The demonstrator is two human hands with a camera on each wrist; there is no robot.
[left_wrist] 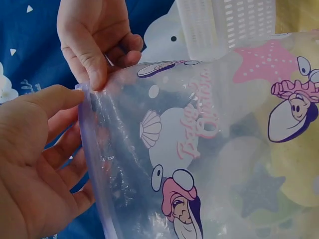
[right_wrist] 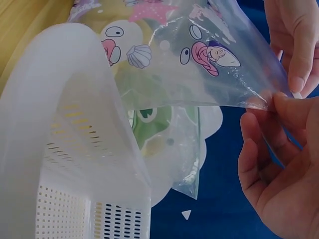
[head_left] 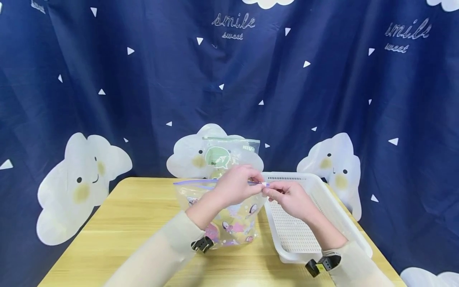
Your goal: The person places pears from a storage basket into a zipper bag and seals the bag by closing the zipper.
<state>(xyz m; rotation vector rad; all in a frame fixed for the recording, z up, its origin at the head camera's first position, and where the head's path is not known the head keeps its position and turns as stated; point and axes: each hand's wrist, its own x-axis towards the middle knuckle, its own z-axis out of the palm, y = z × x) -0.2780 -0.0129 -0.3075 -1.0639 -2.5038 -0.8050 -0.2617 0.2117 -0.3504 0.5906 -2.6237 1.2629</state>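
Observation:
A clear zip bag (head_left: 233, 223) with pink and purple seashell prints stands upright on the table, its purple zip strip (left_wrist: 89, 149) along the top. Near the strip's right end sits a small white piece (head_left: 264, 184), apparently a slider. My left hand (head_left: 238, 185) pinches the strip just left of that piece. At the bag's upper right corner, my right hand (head_left: 292, 199) pinches the edge between thumb and fingers. The hands' fingertips nearly meet. Pale yellow shows through the bag; whether that is something inside cannot be told.
Behind the bag stands another clear bag (head_left: 231, 149) with a green zip edge and a green print. A white perforated basket (head_left: 358, 233) is at the right, close to my right forearm. Underneath is a wooden table (head_left: 143, 223), with a dark blue curtain (head_left: 150, 87) behind it.

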